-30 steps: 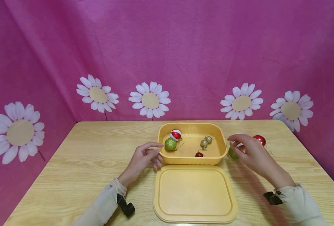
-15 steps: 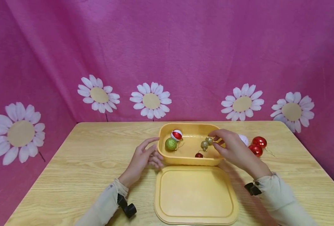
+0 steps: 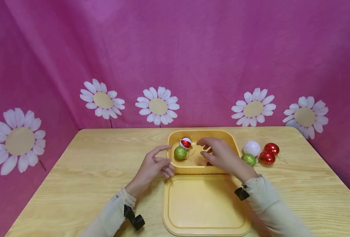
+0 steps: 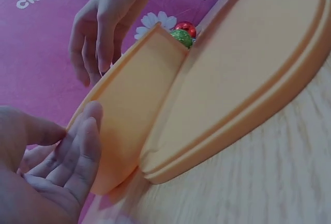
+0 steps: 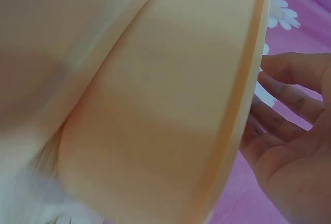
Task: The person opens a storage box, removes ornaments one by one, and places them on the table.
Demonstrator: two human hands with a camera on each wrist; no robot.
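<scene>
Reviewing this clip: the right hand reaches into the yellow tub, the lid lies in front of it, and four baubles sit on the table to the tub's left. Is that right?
Not quite. In the head view the four baubles, a white one, a green one and two red ones, sit to the right of the yellow tub, not its left. The right hand does reach into the tub, and the lid lies in front.
</scene>
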